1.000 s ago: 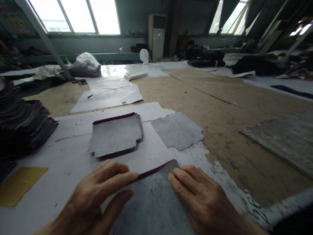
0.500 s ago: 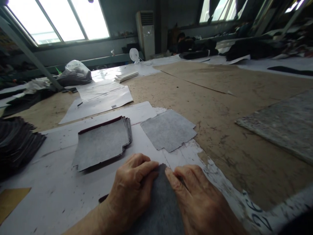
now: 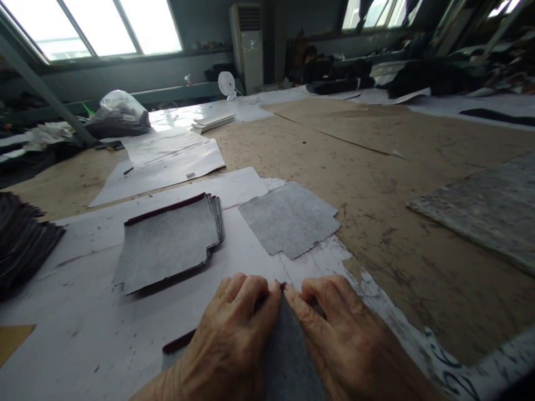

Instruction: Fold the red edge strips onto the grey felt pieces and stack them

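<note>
A fan (image 3: 227, 85) stands on the bench (image 3: 267, 142); behind it, rightward, rises a cabinet (image 3: 249, 55). Left of the fan sits a bag (image 3: 121, 115) (clear plastic, dark contents); in front of the fan, papers (image 3: 213, 121).

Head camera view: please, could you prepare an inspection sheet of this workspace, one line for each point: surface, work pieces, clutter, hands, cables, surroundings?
Surface: white paper with a ragged right edge, beside brown sheeting with dark marks.
Work pieces: held grey piece with a dark red edge; fanned grey stack and flat grey piece beyond it.
Clutter: dark stack at left, yellowish sheet, filled plastic bag.
Hands: left hand and right hand close together, fingertips at the held piece's far edge; pinching or pressing, cannot tell.
Cables: possible thin cord beside the small white fan; too small to confirm.
Surroundings: bright windows, tall pale unit.
</note>
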Action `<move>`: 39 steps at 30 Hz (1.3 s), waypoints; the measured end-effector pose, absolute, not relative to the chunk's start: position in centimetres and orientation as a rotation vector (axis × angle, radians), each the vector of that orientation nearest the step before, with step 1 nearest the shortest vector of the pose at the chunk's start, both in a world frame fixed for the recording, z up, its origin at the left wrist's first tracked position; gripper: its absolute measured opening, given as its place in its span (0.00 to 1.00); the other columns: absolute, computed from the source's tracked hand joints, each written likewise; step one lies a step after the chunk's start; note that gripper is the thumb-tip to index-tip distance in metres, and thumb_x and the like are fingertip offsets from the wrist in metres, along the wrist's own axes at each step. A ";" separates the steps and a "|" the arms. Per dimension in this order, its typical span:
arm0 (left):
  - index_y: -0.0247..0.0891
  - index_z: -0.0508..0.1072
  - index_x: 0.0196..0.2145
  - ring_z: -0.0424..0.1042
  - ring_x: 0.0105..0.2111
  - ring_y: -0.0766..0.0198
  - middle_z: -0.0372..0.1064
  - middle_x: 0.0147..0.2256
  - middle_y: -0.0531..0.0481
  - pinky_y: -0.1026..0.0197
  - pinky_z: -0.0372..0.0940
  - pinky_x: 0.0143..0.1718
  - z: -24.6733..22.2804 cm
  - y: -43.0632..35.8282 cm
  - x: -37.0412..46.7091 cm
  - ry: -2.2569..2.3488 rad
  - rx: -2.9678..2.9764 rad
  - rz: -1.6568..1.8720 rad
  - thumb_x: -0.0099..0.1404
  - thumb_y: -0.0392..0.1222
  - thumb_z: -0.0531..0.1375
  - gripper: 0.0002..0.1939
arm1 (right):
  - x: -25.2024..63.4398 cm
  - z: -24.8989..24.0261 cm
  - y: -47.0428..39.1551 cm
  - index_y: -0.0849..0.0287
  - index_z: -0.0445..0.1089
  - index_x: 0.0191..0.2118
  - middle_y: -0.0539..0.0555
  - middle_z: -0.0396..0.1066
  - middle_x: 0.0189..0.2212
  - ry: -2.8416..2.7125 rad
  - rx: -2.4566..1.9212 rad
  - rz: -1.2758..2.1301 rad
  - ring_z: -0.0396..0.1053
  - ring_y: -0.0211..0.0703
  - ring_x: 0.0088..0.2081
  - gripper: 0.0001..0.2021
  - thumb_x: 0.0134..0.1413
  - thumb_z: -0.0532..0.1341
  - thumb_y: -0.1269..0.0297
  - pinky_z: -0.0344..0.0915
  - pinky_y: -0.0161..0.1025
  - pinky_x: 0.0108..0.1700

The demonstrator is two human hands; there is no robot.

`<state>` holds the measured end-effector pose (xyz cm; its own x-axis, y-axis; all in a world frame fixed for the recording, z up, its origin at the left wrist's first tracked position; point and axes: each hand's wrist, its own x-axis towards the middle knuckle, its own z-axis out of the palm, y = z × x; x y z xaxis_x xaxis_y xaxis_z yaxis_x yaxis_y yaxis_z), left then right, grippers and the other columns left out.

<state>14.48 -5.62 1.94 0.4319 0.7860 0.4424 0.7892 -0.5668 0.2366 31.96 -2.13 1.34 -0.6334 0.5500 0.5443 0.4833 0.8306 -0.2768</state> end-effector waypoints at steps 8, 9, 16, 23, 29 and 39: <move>0.26 0.63 0.47 0.59 0.30 0.59 0.60 0.31 0.42 0.53 0.65 0.28 1.8 -5.8 14.4 -1.436 -2.604 -0.740 0.57 0.31 0.47 0.19 | 32.9 1.5 -1.6 0.62 0.67 0.44 0.54 0.68 0.35 -2.161 -0.851 0.244 0.66 0.37 0.37 0.12 0.54 0.53 0.75 0.66 0.33 0.41; 0.25 0.63 0.47 0.60 0.30 0.59 0.61 0.31 0.41 0.53 0.65 0.27 1.8 -5.8 14.5 -1.431 -2.604 -0.748 0.57 0.31 0.48 0.19 | 33.0 1.5 -1.6 0.62 0.67 0.44 0.54 0.67 0.35 -2.164 -0.846 0.240 0.66 0.37 0.37 0.12 0.54 0.53 0.75 0.66 0.33 0.41; 0.24 0.64 0.45 0.60 0.28 0.60 0.63 0.30 0.42 0.55 0.63 0.26 2.0 -5.5 14.9 -1.355 -2.583 -0.677 0.59 0.30 0.46 0.17 | 32.5 1.1 -1.7 0.67 0.67 0.46 0.57 0.65 0.31 -2.287 -0.795 0.159 0.63 0.41 0.33 0.17 0.51 0.50 0.79 0.66 0.39 0.35; 0.28 0.66 0.41 0.61 0.27 0.59 0.64 0.32 0.43 0.54 0.62 0.25 2.3 -5.7 15.0 -1.392 -2.621 -0.615 0.57 0.29 0.46 0.15 | 32.0 1.9 -1.8 0.69 0.69 0.44 0.58 0.66 0.29 -2.397 -0.746 0.005 0.61 0.44 0.33 0.19 0.51 0.46 0.79 0.67 0.40 0.32; 0.27 0.60 0.50 0.61 0.34 0.58 0.61 0.36 0.41 0.51 0.66 0.35 1.8 -6.0 14.1 -1.530 -2.646 -0.902 0.57 0.27 0.48 0.22 | 32.0 1.8 -2.1 0.67 0.69 0.43 0.58 0.68 0.33 -2.404 -0.720 -0.051 0.62 0.44 0.37 0.18 0.51 0.47 0.80 0.67 0.41 0.36; 0.26 0.61 0.50 0.59 0.37 0.61 0.57 0.39 0.41 0.56 0.66 0.40 2.3 -6.5 13.0 -1.618 -2.863 -0.920 0.57 0.24 0.47 0.23 | 32.8 1.6 -1.5 0.62 0.68 0.44 0.55 0.66 0.33 -2.323 -0.805 0.181 0.63 0.40 0.36 0.14 0.54 0.51 0.76 0.66 0.37 0.37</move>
<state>12.97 -6.49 2.27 0.4169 0.8524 0.3156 0.7070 -0.5223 0.4769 32.79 -1.52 1.62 -0.5902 0.5936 0.5470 0.5015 0.8007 -0.3278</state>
